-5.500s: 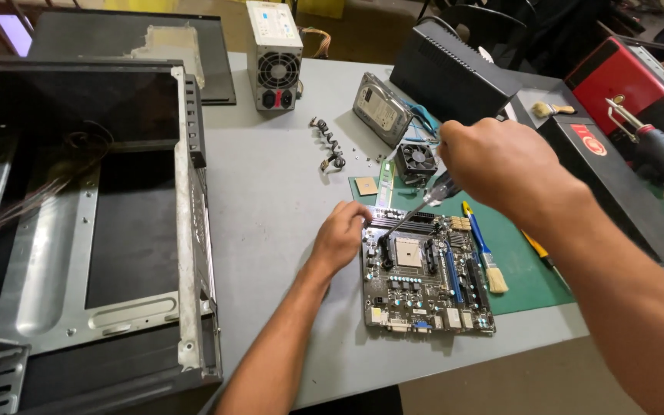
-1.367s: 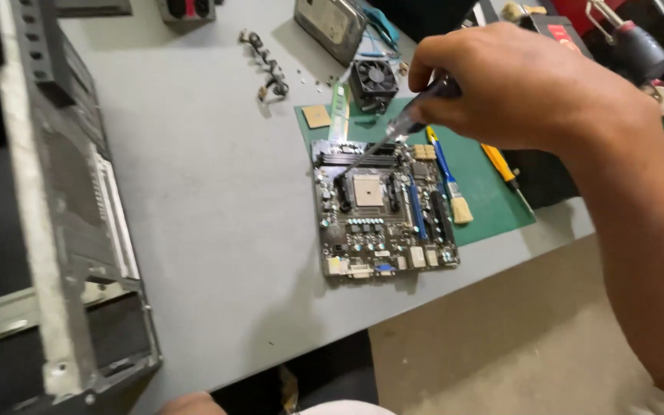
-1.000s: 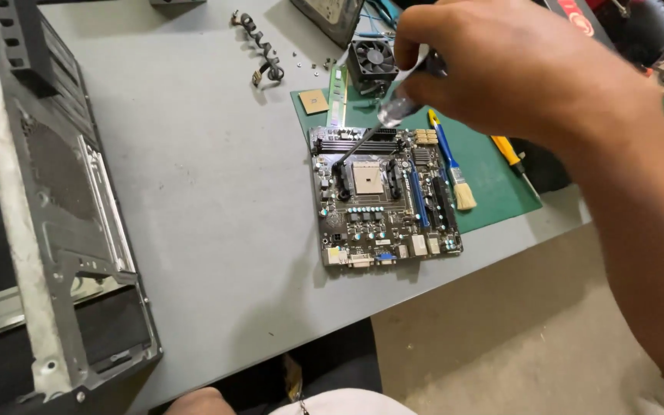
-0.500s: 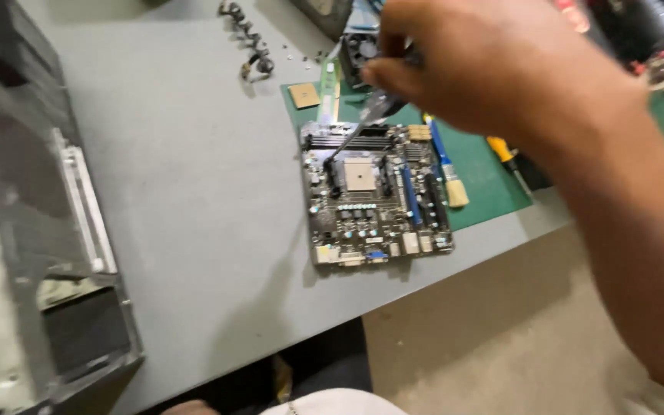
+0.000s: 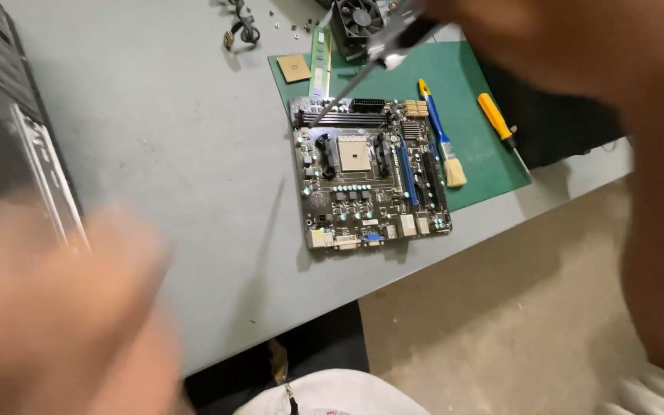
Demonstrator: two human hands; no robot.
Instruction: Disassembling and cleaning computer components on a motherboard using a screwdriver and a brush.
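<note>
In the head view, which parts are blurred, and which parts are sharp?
In the head view, the left hand at lower left is a motion-blurred smear; the right hand and its screwdriver are soft too; the motherboard and brush are sharp.

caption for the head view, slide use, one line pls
Right hand holds a thin metal screwdriver tip-down at the dark green motherboard on the grey table; blurred left hand nearby.

1 motherboard (image 5: 370, 177), 2 screwdrivers (image 5: 363, 73), 1 brush (image 5: 441, 138)

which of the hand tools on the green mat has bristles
The blue-handled brush, beside the motherboard; the orange-handled screwdriver right of it ends in a plain metal shaft.
</note>
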